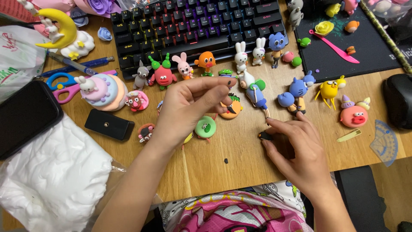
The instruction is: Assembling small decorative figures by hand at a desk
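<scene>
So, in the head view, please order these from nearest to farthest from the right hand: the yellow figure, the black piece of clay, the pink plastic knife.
From the right hand:
1. Black piece of clay, at its fingertips, touching.
2. Yellow figure, beyond the hand, slightly right.
3. Pink plastic knife, far back on the black mat.

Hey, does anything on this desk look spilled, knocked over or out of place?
A small black clay crumb lies loose on the wooden table, apart from both hands. The blue figure lies tipped on its side while most others stand upright. Nothing looks spilled or broken.
</scene>
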